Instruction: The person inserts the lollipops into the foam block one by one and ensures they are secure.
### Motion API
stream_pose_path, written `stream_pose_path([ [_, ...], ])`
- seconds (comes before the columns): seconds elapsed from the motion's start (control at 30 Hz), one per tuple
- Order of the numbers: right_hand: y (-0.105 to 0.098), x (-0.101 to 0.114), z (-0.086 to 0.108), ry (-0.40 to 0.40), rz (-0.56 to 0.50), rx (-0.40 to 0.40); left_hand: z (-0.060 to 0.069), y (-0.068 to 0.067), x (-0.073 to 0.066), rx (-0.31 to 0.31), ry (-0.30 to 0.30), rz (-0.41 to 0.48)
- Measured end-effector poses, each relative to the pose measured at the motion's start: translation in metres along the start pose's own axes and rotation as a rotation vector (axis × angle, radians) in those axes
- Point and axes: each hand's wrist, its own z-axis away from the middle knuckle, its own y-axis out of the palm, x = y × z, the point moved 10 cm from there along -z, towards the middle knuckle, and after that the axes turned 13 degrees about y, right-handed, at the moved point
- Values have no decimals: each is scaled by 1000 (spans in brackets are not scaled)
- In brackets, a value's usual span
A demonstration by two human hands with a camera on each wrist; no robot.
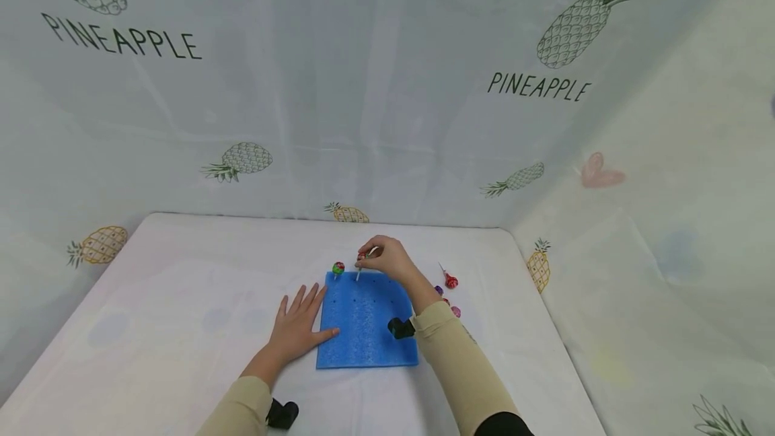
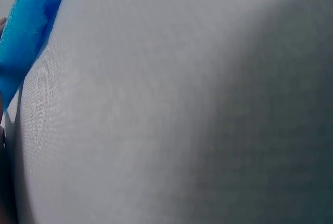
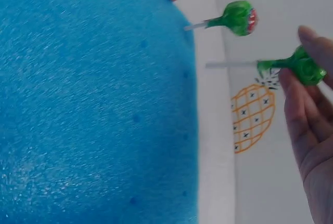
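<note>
A blue foam board (image 1: 363, 342) with small dark holes lies on the table. My right hand (image 1: 395, 262) pinches a green-wrapped lollipop (image 3: 308, 69) by its head above the board's far edge. Its white stick points at the foam, and in the right wrist view the tip looks apart from the board. To the left, another green lollipop (image 3: 240, 18) stands with its stick in the far left corner. My left hand (image 1: 297, 332) lies spread along the board's left edge, thumb on top of the foam. Only slivers of that hand show in the left wrist view.
Several loose lollipops lie to the right of the board, among them a red one (image 1: 451, 281) and a pink one (image 1: 456, 312), partly behind my right forearm. A white cloth covers the table (image 1: 200, 328). A pineapple-printed curtain (image 1: 375, 86) hangs behind it.
</note>
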Motion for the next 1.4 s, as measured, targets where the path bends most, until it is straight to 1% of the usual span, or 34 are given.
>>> stream_pose_path([
  [0.1,1,1,1,-46,-3,-27,0,0,0,-17,5,-2],
  [0.17,3,0,1,-58,-7,-43,0,-1,0,-30,10,4],
  [0.27,4,-6,-1,-30,-40,-75,0,-2,0,-57,26,18],
  [0.37,6,-12,-4,3,-107,-87,0,1,2,-50,28,5],
  [0.47,9,-17,-5,27,-158,-95,1,-2,1,-58,30,13],
  [0.6,11,-23,-5,57,-164,-120,1,-5,-2,-41,20,17],
  [0.67,11,-24,-5,65,-166,-128,0,-3,-2,-15,12,9],
  [0.73,11,-25,-5,72,-168,-131,0,-2,-1,4,6,4],
  [0.8,11,-25,-5,76,-174,-135,-1,-1,-1,10,7,4],
  [0.87,10,-26,-5,78,-179,-141,-1,-1,0,4,10,5],
  [1.07,12,-28,-4,95,-221,-118,0,1,1,-28,32,-13],
  [1.17,13,-30,-5,93,-224,-116,0,2,1,-41,42,-12],
  [1.4,16,-33,-5,86,-224,-113,-1,4,4,-23,28,-14],
])
